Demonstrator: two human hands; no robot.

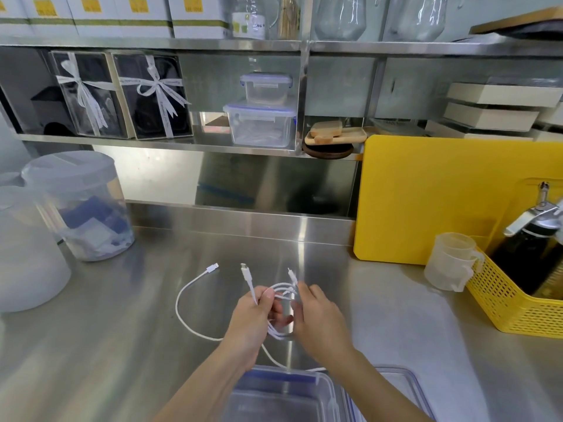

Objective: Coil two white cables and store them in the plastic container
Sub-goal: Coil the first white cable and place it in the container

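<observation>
A white cable (281, 292) is wound in several loops between my hands, above the steel counter. My left hand (253, 318) pinches the loops near one plug, which sticks up. My right hand (316, 315) grips the loops' other side, with a second plug poking up beside its fingers. Another white cable (182, 300) lies in a loose arc on the counter to the left, its plug (212, 267) at the far end; it runs under my left wrist toward the container. The clear plastic container (327, 391) sits open at the near edge, below my forearms.
The container's lid (408, 388) lies to its right. A yellow perforated basket (499, 303) with a dark bottle, a clear measuring cup (451, 263) and a yellow cutting board (426, 202) stand right. Frosted tubs (82, 205) stand left. Shelves with stacked lidded containers (262, 117) run behind.
</observation>
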